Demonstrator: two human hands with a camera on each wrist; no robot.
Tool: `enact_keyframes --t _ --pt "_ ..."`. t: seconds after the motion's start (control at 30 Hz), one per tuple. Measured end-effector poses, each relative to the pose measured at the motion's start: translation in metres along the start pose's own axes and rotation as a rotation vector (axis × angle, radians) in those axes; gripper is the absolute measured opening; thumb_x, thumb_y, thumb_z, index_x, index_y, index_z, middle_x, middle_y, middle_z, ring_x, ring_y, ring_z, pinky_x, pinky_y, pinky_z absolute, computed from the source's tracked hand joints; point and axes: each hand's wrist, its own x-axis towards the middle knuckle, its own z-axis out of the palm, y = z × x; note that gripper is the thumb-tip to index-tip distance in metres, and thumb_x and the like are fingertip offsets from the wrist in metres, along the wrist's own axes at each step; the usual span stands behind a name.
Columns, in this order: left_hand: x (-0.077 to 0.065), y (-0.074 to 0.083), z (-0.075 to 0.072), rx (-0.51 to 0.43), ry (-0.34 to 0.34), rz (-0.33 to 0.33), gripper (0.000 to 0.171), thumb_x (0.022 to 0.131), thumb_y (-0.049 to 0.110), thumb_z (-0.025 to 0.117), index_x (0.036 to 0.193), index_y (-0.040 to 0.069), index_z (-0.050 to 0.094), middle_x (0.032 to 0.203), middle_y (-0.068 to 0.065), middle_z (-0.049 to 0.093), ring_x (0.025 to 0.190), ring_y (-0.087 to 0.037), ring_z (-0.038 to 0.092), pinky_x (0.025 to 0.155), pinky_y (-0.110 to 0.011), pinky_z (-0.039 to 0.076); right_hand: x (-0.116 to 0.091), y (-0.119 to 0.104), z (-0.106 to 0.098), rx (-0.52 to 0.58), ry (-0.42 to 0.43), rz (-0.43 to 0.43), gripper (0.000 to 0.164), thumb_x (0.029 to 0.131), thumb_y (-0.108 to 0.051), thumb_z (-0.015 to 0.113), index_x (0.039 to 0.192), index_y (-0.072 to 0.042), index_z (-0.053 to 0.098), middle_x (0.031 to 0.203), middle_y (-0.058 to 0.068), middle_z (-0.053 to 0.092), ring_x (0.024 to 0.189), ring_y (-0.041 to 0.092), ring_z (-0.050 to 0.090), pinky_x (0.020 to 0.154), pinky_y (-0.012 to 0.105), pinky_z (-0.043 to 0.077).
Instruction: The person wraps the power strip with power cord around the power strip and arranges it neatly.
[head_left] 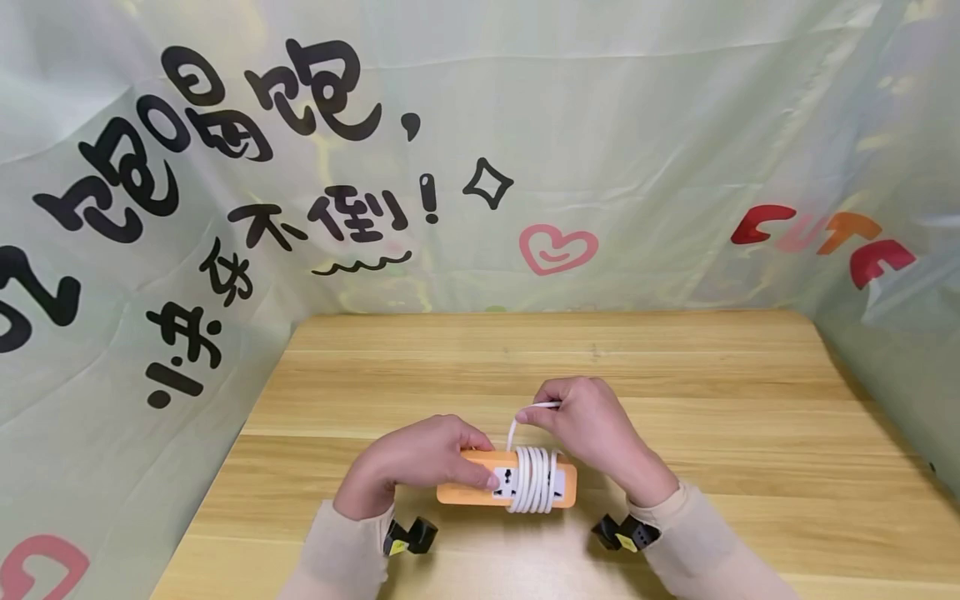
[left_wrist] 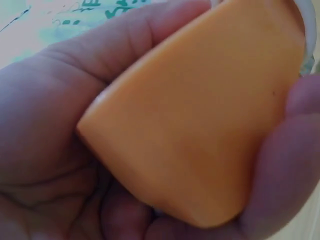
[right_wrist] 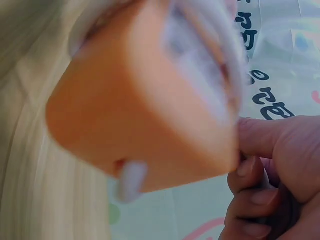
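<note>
An orange power strip (head_left: 468, 495) with white sockets is held above the table, several turns of white cord (head_left: 534, 479) wound around its right half. My left hand (head_left: 427, 454) grips its left end, thumb across the socket face; the left wrist view shows the orange casing (left_wrist: 195, 115) lying in the palm between thumb and fingers. Beyond the strip, my right hand (head_left: 592, 417) pinches a free length of the cord between thumb and fingers. In the right wrist view the strip's end (right_wrist: 130, 115) is blurred, and the right hand (right_wrist: 280, 175) has its fingers curled in.
Beneath the hands is a wood-grain table (head_left: 360, 367). Pale fabric (head_left: 637, 125) printed with black characters, a pink heart and coloured letters hangs at its back and sides. Each wrist carries a small black camera, one on the left (head_left: 411, 536) and one on the right (head_left: 625, 532).
</note>
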Motion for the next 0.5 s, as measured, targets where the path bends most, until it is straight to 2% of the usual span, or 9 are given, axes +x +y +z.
enact_keyframes --t 0.27,0.5 --pt "0.003 -0.003 0.001 0.028 0.082 -0.072 0.014 0.089 0.031 0.079 0.083 0.02 0.074 0.066 0.011 0.057 0.059 -0.006 0.044 0.057 -0.023 0.038 -0.001 -0.003 0.006 0.015 0.047 -0.029 0.016 0.088 -0.028 0.087 0.076 -0.023 0.078 0.073 -0.012 0.072 0.063 0.005 0.057 0.06 0.027 0.047" --pt "0.005 -0.003 0.0 0.063 0.277 -0.181 0.022 0.084 0.035 0.08 0.079 0.015 0.071 0.068 0.006 0.061 0.058 -0.011 0.049 0.053 -0.027 0.038 -0.001 -0.005 0.011 0.016 0.106 -0.067 0.014 0.093 -0.022 0.082 0.08 -0.02 0.079 0.072 -0.01 0.071 0.063 0.004 0.057 0.06 0.025 0.048"
